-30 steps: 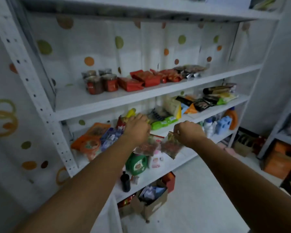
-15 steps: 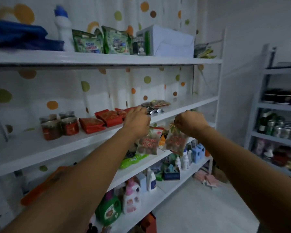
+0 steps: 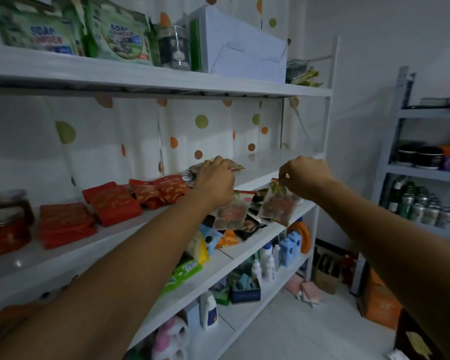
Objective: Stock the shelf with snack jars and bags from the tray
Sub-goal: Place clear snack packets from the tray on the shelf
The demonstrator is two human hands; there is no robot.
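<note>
My left hand (image 3: 215,180) grips the top of a clear brownish snack bag (image 3: 231,211) that hangs below it, at the front edge of the white middle shelf (image 3: 276,165). My right hand (image 3: 303,175) pinches the top corner of a second, similar snack bag (image 3: 278,206), which dangles just right of the first. Both bags hang in front of the shelf edge. On that shelf lie red snack packets (image 3: 112,201), dark-lidded snack jars (image 3: 7,224) at the far left, and a small pile of bags (image 3: 192,171) behind my left hand. The tray is out of view.
The top shelf holds green soap powder bags (image 3: 117,35), a jar (image 3: 174,46) and a white box (image 3: 244,50). Lower shelves carry packets, bottles (image 3: 266,261) and detergent. A grey rack (image 3: 426,178) with cans stands at the right; cartons (image 3: 379,302) sit on the floor.
Both hands have lifted the two snack bags from the lower shelves up to the middle shelf's edge, and my view has tilted upward and to the right.
</note>
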